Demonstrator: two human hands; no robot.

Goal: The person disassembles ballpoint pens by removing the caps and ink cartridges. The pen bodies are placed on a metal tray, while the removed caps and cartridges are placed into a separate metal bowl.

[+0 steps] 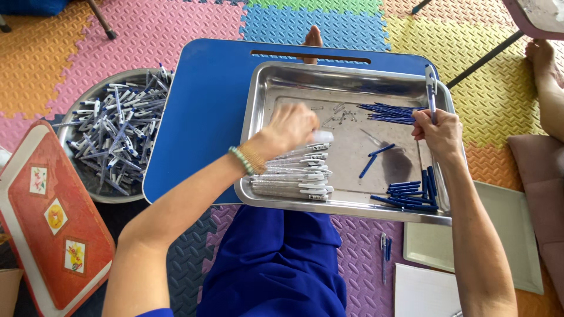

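My left hand (289,129) reaches over a steel tray (276,76) and is blurred; it touches a white pen barrel (320,137) above a row of white pen barrels (294,175). Whether it grips the barrel I cannot tell. My right hand (437,132) holds a blue-and-white pen (432,88) upright at the tray's right edge. Inside the tray lie a bunch of thin blue refills (388,113), small metal springs (343,114), two loose blue parts (376,157) and a pile of blue pen parts (411,195).
The tray sits on a blue lap table (200,117). A round metal bowl (79,105) full of pens is at the left, beside a red board (47,229). A white tray (517,246), a loose pen (385,252) and another person's foot (543,58) are at the right.
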